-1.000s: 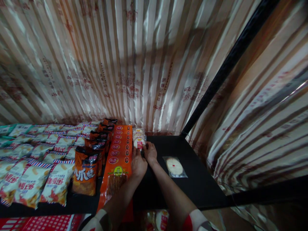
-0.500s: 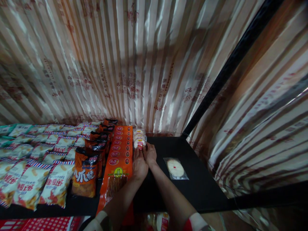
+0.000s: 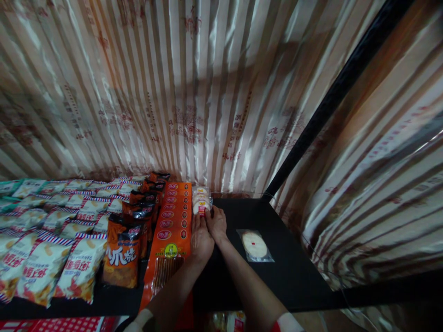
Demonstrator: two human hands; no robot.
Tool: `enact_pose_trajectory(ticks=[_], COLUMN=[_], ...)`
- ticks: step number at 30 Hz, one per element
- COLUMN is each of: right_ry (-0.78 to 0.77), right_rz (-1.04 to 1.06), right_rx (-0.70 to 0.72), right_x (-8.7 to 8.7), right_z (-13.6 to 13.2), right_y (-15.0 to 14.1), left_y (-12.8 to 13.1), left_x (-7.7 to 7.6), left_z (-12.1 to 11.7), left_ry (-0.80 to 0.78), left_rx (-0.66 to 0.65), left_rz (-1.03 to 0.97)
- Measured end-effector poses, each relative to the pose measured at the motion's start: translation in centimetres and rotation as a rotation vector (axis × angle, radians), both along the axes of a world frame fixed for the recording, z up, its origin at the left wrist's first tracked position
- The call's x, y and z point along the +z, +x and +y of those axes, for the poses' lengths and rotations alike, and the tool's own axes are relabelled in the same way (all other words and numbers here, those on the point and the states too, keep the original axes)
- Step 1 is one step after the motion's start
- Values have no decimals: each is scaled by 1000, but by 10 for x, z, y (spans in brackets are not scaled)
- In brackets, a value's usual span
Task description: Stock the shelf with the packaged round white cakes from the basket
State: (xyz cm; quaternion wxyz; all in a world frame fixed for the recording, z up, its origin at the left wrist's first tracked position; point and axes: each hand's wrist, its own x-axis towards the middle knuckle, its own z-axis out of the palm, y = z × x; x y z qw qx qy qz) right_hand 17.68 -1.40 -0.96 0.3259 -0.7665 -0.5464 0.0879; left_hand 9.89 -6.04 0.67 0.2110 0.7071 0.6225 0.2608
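My left hand (image 3: pixel 201 240) and my right hand (image 3: pixel 217 222) lie side by side on a black shelf (image 3: pixel 294 272). Their fingers press on the front of a row of round white cakes in clear wrappers (image 3: pixel 201 200) that runs back to the curtain. The fingertips are curled against the nearest cake with a red label. One more wrapped round cake (image 3: pixel 254 245) lies flat and alone on the shelf, to the right of my right forearm.
Long orange snack packs (image 3: pixel 172 226) lie left of the cakes, then dark orange bags (image 3: pixel 122 256) and several white snack bags (image 3: pixel 41 265). A striped satin curtain (image 3: pixel 194 92) hangs behind. A black post (image 3: pixel 332 87) rises at the shelf's back right corner.
Both hands have stayed on the front of the cake row, the left hand closing in beside the right. The view has drifted slightly.
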Motion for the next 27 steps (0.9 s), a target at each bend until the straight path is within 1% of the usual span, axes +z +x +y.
enact_pose_trajectory(ticks=[5,9,13,16,21,24,27], right_ry=[38,5,1,17,40,46,49], right_rz=[-19,-1,27,66,138,135,104], right_rx=[-17,33,69,88,70,88,72], right_x=[0,-1,0,2,4,4,2], right_z=[10,19,26,29,33,34,35], right_y=[3,9,13,12,9,9,9], left_y=[-1,-1,0,1,1,1,1], left_x=[2,0,-2,-3,-6,-8,-9], left_z=[1,3,5,6,8,8,9], left_ry=[24,47,16,-1,27,14,11], left_rx=[-36,-43,-44,-46,-39,-37,-33], left_rz=[22,39,55,61,50,48,46])
